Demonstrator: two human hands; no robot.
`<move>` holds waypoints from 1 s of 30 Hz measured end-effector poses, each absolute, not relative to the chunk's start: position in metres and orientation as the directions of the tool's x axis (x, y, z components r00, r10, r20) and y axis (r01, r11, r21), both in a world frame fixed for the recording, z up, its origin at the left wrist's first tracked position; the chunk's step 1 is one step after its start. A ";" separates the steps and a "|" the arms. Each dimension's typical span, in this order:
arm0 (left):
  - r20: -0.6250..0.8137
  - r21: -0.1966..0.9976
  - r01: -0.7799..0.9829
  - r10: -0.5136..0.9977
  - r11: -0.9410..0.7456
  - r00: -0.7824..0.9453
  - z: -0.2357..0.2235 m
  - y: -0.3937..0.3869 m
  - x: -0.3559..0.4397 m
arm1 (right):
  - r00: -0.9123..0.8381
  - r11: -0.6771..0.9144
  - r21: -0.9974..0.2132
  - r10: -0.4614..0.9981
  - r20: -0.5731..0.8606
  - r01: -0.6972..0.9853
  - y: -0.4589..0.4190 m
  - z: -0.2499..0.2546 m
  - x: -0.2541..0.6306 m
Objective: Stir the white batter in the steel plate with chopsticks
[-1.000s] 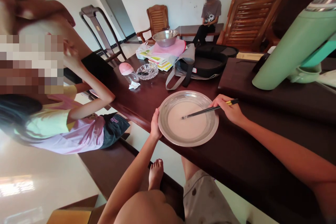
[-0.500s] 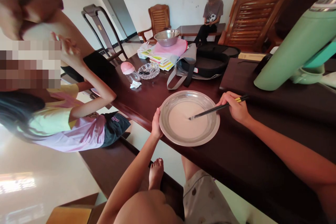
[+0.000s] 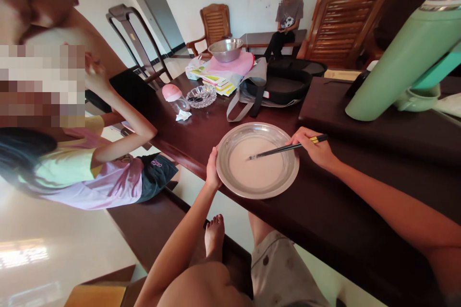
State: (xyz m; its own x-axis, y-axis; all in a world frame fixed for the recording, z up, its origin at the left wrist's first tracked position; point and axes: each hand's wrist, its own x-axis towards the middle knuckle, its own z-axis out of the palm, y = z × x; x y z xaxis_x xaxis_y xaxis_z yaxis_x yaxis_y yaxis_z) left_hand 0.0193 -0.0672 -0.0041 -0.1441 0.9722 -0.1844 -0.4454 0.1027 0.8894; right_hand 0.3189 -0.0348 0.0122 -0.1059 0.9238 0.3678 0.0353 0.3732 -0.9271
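Observation:
A wide steel basin [image 3: 224, 172] rests on the dark wooden table near its front edge. Inside it lies a pale, milky liquid [image 3: 257, 170]. My left hand [image 3: 213, 169] grips the basin's left rim, fingers against the outer side. Over the right rim, my right hand [image 3: 314, 146] is closed around black chopsticks [image 3: 273, 151] with gold bands near the upper end. Their whitened tips dip into the liquid left of the basin's middle.
Behind the basin are a grey-and-black bag [image 3: 281, 86], a crystal ashtray [image 3: 201, 97], a pink-capped bottle [image 3: 173, 96] and a smaller metal bowl [image 3: 226, 51] on papers. A green thermos [image 3: 392, 67] stands at right. One person sits close at left, another at the back.
My right hand and the chopsticks have moved left, and the tips now sit further left in the liquid. My left hand stays on the basin rim.

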 end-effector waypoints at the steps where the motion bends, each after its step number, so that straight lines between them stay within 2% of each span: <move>1: -0.183 0.889 -0.447 0.973 0.102 -0.143 -0.004 -0.067 0.019 | -0.067 0.381 -0.924 0.923 0.379 0.027 -0.034 0.013 0.319; 4: -0.181 0.886 -0.451 0.974 0.104 -0.132 -0.004 -0.067 0.019 | -0.010 0.388 -0.921 0.921 0.389 -0.031 -0.034 0.014 0.319; 9: -0.159 0.880 -0.467 0.979 0.081 -0.130 -0.004 -0.067 0.020 | -0.113 0.377 -0.926 0.922 0.371 0.037 -0.037 0.014 0.317; 14: -0.177 0.873 -0.478 0.975 0.094 -0.133 -0.002 -0.068 0.020 | -0.001 0.406 -0.913 0.914 0.406 -0.031 -0.034 0.013 0.320; 18: -0.191 0.859 -0.501 0.973 0.100 -0.133 -0.001 -0.068 0.021 | -0.127 0.377 -0.926 0.918 0.375 -0.004 -0.035 0.013 0.319; 20: -0.210 0.852 -0.512 0.968 0.111 -0.139 0.000 -0.069 0.021 | -0.104 0.387 -0.922 0.918 0.383 0.024 -0.035 0.014 0.318; 23: -0.267 0.833 -0.529 0.955 0.160 -0.131 0.003 -0.069 0.021 | -0.034 0.404 -0.914 0.914 0.405 -0.030 -0.034 0.013 0.320; 27: -0.349 0.807 -0.535 0.933 0.249 -0.092 0.006 -0.070 0.022 | -0.111 0.401 -0.916 0.909 0.402 -0.037 -0.035 0.011 0.321; 30: -0.364 0.809 -0.525 0.927 0.266 -0.091 0.005 -0.070 0.021 | -0.091 0.410 -0.912 0.908 0.409 0.002 -0.034 0.010 0.319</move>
